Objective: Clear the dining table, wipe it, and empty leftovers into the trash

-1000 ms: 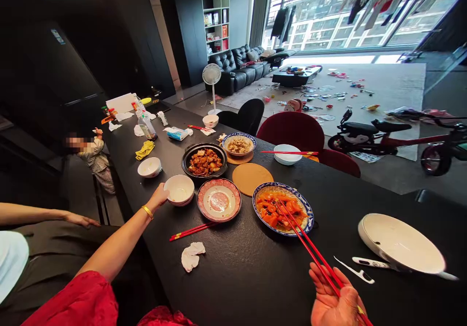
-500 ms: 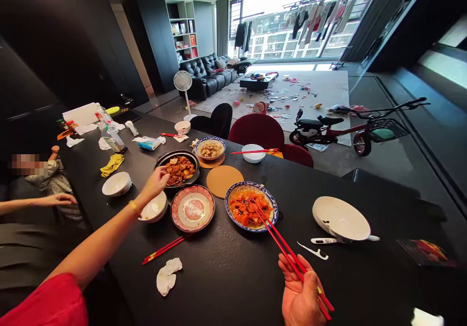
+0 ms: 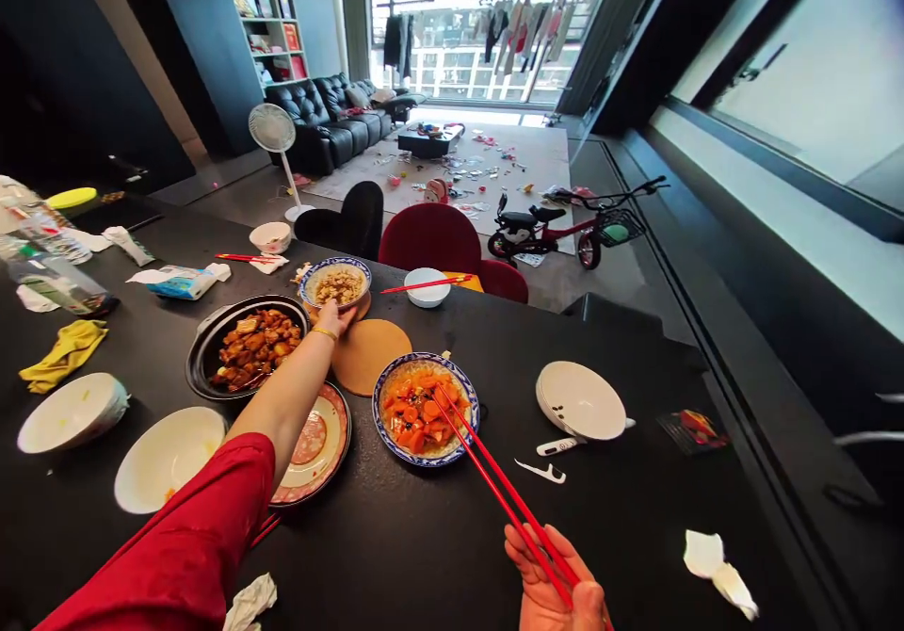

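Observation:
My left hand [image 3: 337, 317], at the end of a red-sleeved arm, is at the near rim of a blue-rimmed plate [image 3: 359, 273] of chopped food, its fingers closed on the rim. My right hand [image 3: 555, 579] holds a pair of red chopsticks [image 3: 498, 476]. Their tips rest in the carrot dish on another blue-rimmed plate [image 3: 473, 405]. Between the two plates lies a round cork mat [image 3: 374, 353]. A black pot [image 3: 201, 353] of browned chunks stands left of my forearm. Under that forearm, a pink-patterned plate [image 3: 331, 443] is partly covered.
White bowls [image 3: 166, 452] stand at the left, near a yellow cloth [image 3: 67, 348] and a bottle [image 3: 63, 278]. At the right are a white pan [image 3: 583, 400], a floss pick [image 3: 542, 471] and crumpled tissue [image 3: 717, 565]. Chairs [image 3: 430, 240] line the far edge.
My left hand has moved from the pot's edge to the far blue-rimmed plate. The view has shifted right and closer. The chopsticks stay in the carrot dish.

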`<state>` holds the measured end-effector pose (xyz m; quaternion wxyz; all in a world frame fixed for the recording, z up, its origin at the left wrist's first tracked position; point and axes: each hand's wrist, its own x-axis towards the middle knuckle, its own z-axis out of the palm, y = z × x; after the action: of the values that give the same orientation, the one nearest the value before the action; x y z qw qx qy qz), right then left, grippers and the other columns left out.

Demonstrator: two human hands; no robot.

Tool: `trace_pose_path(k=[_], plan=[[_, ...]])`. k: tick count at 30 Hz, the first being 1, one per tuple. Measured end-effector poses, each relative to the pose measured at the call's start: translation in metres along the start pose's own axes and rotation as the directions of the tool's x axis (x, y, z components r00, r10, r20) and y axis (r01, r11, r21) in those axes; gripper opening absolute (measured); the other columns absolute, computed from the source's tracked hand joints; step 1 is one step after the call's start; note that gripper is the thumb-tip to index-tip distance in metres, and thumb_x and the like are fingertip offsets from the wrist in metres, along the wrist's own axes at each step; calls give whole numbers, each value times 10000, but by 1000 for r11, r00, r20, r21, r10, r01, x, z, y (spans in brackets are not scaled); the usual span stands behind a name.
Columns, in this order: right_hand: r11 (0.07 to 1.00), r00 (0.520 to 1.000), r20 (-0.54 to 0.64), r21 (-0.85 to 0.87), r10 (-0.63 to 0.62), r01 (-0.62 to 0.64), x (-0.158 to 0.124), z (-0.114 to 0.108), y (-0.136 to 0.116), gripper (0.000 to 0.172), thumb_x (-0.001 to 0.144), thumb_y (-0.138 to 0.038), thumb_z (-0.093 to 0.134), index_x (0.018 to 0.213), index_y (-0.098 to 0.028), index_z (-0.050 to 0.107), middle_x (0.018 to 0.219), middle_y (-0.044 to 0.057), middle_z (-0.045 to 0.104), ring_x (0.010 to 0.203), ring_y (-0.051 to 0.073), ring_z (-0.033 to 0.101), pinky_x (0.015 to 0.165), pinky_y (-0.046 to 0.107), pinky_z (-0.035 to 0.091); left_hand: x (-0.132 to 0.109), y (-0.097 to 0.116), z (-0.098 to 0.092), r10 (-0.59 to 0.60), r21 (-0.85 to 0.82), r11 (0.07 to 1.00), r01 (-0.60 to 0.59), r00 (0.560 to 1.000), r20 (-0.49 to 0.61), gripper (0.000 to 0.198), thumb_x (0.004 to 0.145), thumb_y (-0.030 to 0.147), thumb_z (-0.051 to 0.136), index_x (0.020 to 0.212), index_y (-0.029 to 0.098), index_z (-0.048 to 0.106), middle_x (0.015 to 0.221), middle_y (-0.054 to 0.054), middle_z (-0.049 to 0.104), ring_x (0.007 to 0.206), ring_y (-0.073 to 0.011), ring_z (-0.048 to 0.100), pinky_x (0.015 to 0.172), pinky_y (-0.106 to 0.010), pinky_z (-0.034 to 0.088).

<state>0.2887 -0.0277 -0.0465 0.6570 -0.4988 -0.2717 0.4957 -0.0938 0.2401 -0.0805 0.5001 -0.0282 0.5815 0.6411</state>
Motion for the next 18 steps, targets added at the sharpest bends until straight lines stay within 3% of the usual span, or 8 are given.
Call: trace_pose_path(k=[4,8,13,18], plan=[[998,997,-57,-21,-53,52,-5,3,-8,479,732,-615,593,875,-161,652,729,98,705,654,247,682,595,387,565,4,10,-4,-65,-69,996,62,997,-44,543,831,-13,328,1332,193,369,1077,-99,609,888,-159,630,613,-227,554],[994,990,-86,-28,-108,106,-5,7,-15,464,756,-600,573,893,-163,644,739,87,704,656,237,680,594,374,550,-14,26,-5,-119,-115,987,115,992,-32,548,792,-36,338,1302,141,434,1007,-126,639,880,-211,648,537,-245,569],[993,989,-95,23,-110,113,-3,11,-24,501,716,-628,594,896,-162,637,739,74,701,671,222,677,617,359,544,-63,54,-18,-98,-133,986,103,994,45,513,773,-42,341,1232,121,503,940,-126,661,871,-234,665,522,-254,580],[994,995,-80,93,-57,65,-1,16,-28,540,698,-640,593,916,-148,632,769,83,698,697,233,676,612,364,541,-121,70,-50,-49,49,998,41,986,160,405,760,9,399,1142,62,523,822,-146,663,770,-259,677,454,-273,563]])
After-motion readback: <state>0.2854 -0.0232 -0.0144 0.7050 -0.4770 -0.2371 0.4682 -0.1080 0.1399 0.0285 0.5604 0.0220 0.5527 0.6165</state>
